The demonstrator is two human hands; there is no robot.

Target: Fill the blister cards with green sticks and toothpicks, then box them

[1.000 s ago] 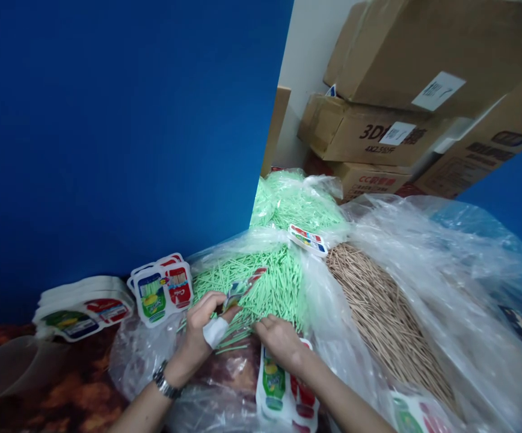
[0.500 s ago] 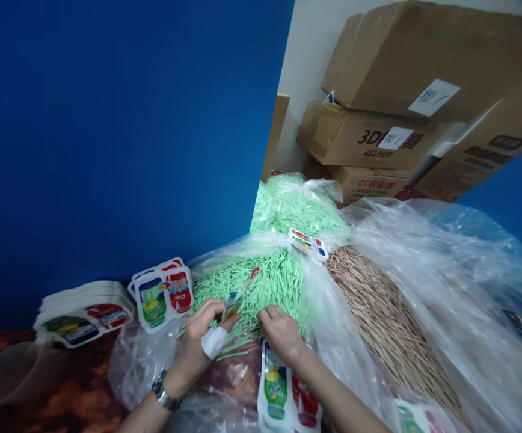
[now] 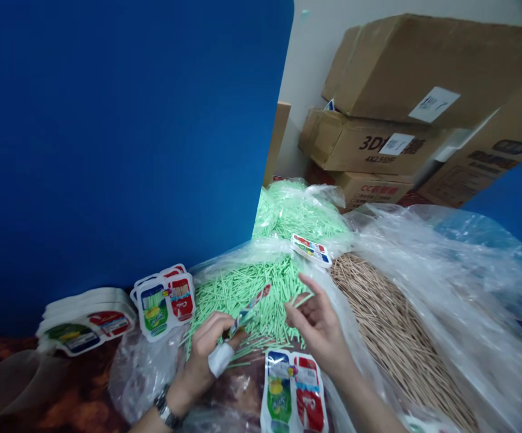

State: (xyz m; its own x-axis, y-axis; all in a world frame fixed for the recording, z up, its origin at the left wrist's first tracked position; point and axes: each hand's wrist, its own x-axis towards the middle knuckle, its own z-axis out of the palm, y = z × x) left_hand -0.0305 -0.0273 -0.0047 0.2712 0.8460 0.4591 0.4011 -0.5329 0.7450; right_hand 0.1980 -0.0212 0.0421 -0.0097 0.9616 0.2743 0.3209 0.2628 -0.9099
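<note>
My left hand [image 3: 211,346], with white tape round a finger and a watch on the wrist, pinches a small printed packet [image 3: 252,305] that I see almost edge-on. Thin green sticks [image 3: 238,279] lie heaped in a clear plastic bag under and beyond both hands. Over the right side of this heap is my right hand [image 3: 317,325], its index finger stretched out; a few green sticks [image 3: 302,297] are held between the thumb and the other fingers. Just below it lies a flat green-and-red packet [image 3: 294,394] with two printed bottle shapes.
Similar packets [image 3: 166,304] lie at left, by a stack of them [image 3: 87,322]. Another packet [image 3: 311,249] rests on the plastic behind. Brown sticks [image 3: 391,325] fill a bag at right. Cardboard boxes [image 3: 378,141] are piled behind; a blue panel [image 3: 121,138] stands at left.
My right hand has lifted and moved right from low in the heap, its fingers spreading, with green sticks now showing in it. The left hand's packet has tilted right. The view has shifted slightly.
</note>
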